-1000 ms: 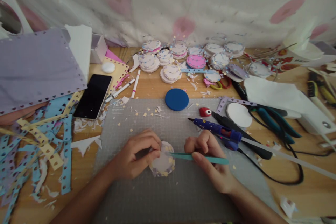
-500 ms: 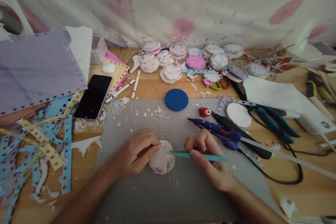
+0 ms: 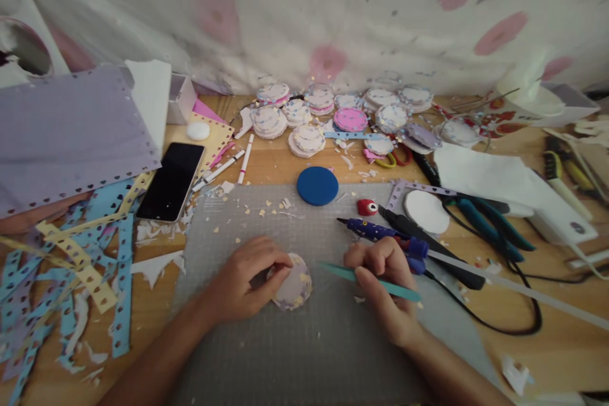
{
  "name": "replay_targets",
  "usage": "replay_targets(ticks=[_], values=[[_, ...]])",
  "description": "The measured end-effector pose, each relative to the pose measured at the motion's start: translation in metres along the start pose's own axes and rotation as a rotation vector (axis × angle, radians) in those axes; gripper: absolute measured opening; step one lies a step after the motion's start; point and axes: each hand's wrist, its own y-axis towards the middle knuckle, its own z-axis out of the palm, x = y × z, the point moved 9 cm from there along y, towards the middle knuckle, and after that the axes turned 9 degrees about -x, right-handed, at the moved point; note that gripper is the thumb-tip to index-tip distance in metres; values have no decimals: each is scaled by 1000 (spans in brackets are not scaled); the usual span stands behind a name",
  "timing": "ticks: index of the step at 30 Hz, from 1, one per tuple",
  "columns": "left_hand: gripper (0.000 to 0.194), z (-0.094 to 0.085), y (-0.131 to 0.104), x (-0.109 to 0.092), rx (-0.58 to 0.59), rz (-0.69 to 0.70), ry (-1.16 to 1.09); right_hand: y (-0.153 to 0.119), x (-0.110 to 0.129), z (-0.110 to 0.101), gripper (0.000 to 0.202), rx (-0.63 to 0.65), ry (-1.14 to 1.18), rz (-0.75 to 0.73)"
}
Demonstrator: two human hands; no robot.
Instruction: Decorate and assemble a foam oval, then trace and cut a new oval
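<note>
At the middle of the cutting mat, my left hand (image 3: 248, 278) pinches the left edge of a small round paper disc (image 3: 295, 287). The disc is pale lilac with yellow and purple bits around its rim. To its right, my right hand (image 3: 387, 288) is closed around slim teal tweezers (image 3: 399, 292). Their pointed tip faces left, slightly apart from the disc. Just behind my right hand lies a dark blue glue gun (image 3: 364, 227) with a long clear glue stick in it. A blue round disc (image 3: 317, 186) rests farther back on the mat.
Several decorated paper discs (image 3: 307, 139) stand in rows at the back. A phone (image 3: 172, 181) and heaps of punched paper strips (image 3: 124, 285) lie left. Right are teal-handled pliers (image 3: 495, 225), a white disc (image 3: 427, 211), and a cable. Yellow bits are scattered on the grey mat (image 3: 266, 361).
My right hand has drawn the tweezers back to the right, so their tip has left the disc's surface. My left hand keeps its pinch on the disc. The view has shifted slightly.
</note>
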Motion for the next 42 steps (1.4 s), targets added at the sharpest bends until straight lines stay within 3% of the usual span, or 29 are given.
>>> replay_targets(ticks=[4,12,21,26,31,34,37,40,42], values=[[17,-4,0,-5,-7,28,-7,0,7,0,15,-6,-58,-99],[64,-5,-6,-2,105,-19,80,5,17,-2,4,-93,-274,-209],[41,0,-8,-8,103,53,88,11,43,17,11,-69,-374,-312],[44,3,-12,-13,92,109,68,29,43,33,14,-59,-405,-313],[43,4,-13,-16,109,120,63,50,38,60,7,46,-529,-379],[52,1,-11,-19,98,121,52,62,29,68,5,67,-571,-393],[43,-7,-8,-18,11,76,-5,73,14,68,9,39,-608,-358],[8,-30,-6,-2,-262,-92,-138,78,2,70,12,43,-668,-340],[30,-44,-12,15,-466,-240,-229,80,-3,71,13,52,-708,-343]])
